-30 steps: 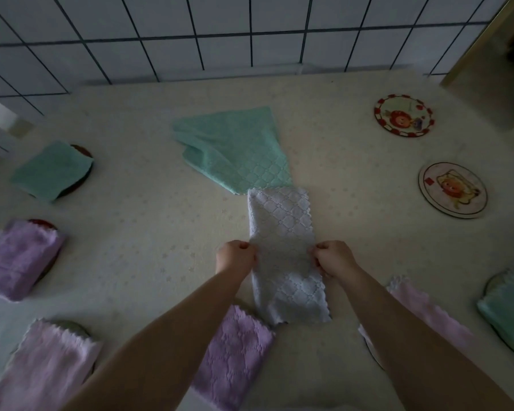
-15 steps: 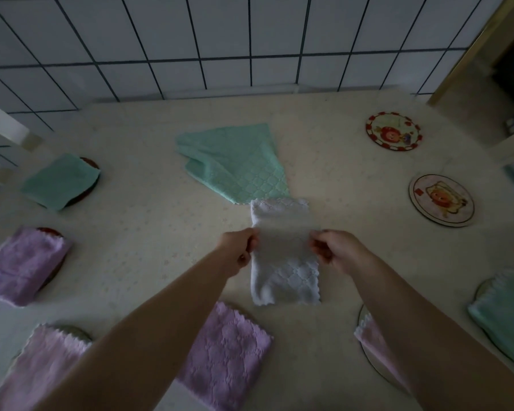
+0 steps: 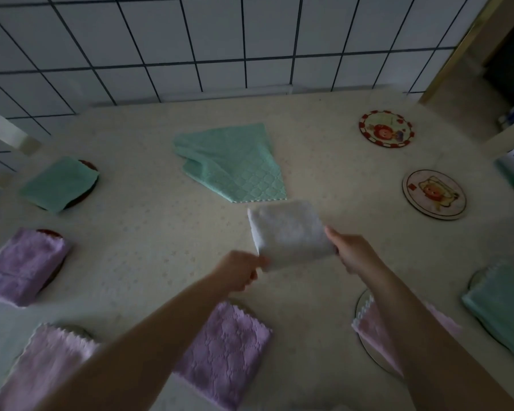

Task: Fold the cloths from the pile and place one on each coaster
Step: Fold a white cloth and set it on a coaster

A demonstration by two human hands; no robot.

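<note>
Head view: we held the white cloth (image 3: 290, 232) above the table (image 3: 149, 232), left hand (image 3: 239, 271) and right hand (image 3: 352, 252) each pinching a side edge. It seemed light, soft and limp; gripping opposite edges should keep the fold.

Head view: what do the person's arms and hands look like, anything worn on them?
Both forearms are bare as far as the frame shows, with no sleeves in view. The left hand and right hand wear no gloves, and no watch, bracelet or ring can be made out; the picture is dim and slightly blurred.
</note>
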